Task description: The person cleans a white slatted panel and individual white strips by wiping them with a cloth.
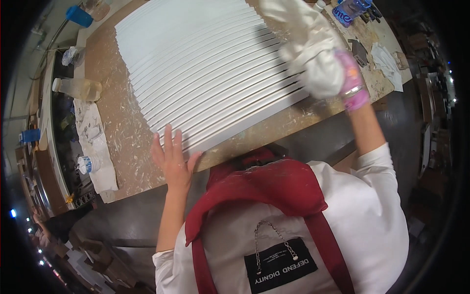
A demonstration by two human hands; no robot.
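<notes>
A row of long white slats (210, 73), laid close side by side with thin dark gaps, covers the middle of the worktable. My left hand (177, 164) rests at their near left corner, fingers spread and touching the ends of the nearest slats. Over their right end, my right hand (350, 81), in a pink glove or sleeve with a bracelet at the wrist, grips a bunched white cloth (316, 59). The cloth is blurred and hides the right fingers. I cannot tell whether it touches the slats.
On the paint-marked table (132, 171), a jar of yellowish liquid (81, 89), a stained cloth strip (98, 152) and a white-and-blue tub (87, 165) line the left side. A blue cup (79, 16) sits far left. A blue-labelled bottle (348, 12) and a white rag (387, 63) lie right.
</notes>
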